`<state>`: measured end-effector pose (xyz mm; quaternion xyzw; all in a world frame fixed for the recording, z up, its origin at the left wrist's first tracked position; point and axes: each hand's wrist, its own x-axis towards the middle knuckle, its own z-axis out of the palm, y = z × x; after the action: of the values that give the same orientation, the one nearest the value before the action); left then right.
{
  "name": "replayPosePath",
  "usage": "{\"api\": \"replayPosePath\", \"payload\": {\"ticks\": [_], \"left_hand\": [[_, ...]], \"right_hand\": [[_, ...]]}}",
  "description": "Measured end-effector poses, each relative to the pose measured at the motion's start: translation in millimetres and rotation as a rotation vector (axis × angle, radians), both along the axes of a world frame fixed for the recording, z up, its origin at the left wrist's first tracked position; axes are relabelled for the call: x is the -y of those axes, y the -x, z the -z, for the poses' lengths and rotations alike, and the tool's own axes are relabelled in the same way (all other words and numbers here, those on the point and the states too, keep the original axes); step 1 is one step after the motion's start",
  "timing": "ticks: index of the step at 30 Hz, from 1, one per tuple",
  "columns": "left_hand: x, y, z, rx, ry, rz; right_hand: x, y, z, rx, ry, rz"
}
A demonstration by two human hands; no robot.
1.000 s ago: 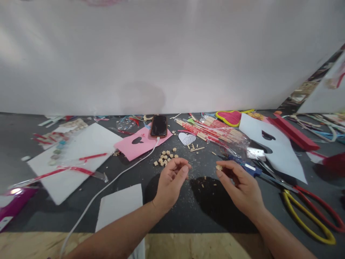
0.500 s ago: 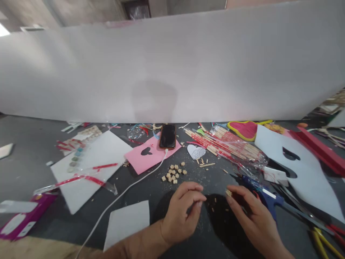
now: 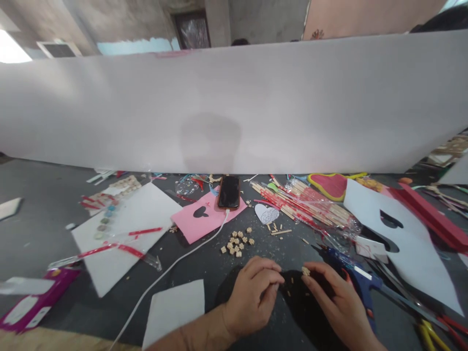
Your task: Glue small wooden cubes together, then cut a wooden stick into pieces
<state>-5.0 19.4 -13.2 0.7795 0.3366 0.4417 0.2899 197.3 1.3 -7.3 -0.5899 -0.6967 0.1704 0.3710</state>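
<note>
The right hand (image 3: 338, 300) pinches 1 small wooden cluster (image 3: 305, 271) between thumb and fingertips, near the blue glue gun (image 3: 360, 273). The left hand (image 3: 256, 292) hovers just across from it, fingers curled in close to the thumb; whether they grip anything, I cannot tell. Beyond the left hand, a pile of similar clusters (image 3: 237, 243) sits on the dark table (image 3: 204, 265), between the white cable (image 3: 171, 263) and the paper heart (image 3: 266, 213).
</note>
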Motion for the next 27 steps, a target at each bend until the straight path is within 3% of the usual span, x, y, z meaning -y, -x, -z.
{"api": "replayPosePath", "payload": {"ticks": [6,13,17,23,27], "left_hand": [[-1,-3,2.0,-0.046,-0.073,-0.012],[0,-2,2.3,-0.065,0.019,0.074],[4,-2,3.6,0.035,0.264,0.098],[1,-6,9.8,0.385,0.775,0.165],[-5,-6,9.3,0.525,0.964,0.226]], "right_hand": [[0,5,-0.4,0.02,0.001,-0.081],[7,16,-2.6,0.045,-0.084,-0.284],[8,18,-3.6,0.016,-0.119,-0.301],[8,21,-1.5,0.008,-0.096,-0.349],[9,23,-0.5,0.0,-0.072,-0.382]]}}
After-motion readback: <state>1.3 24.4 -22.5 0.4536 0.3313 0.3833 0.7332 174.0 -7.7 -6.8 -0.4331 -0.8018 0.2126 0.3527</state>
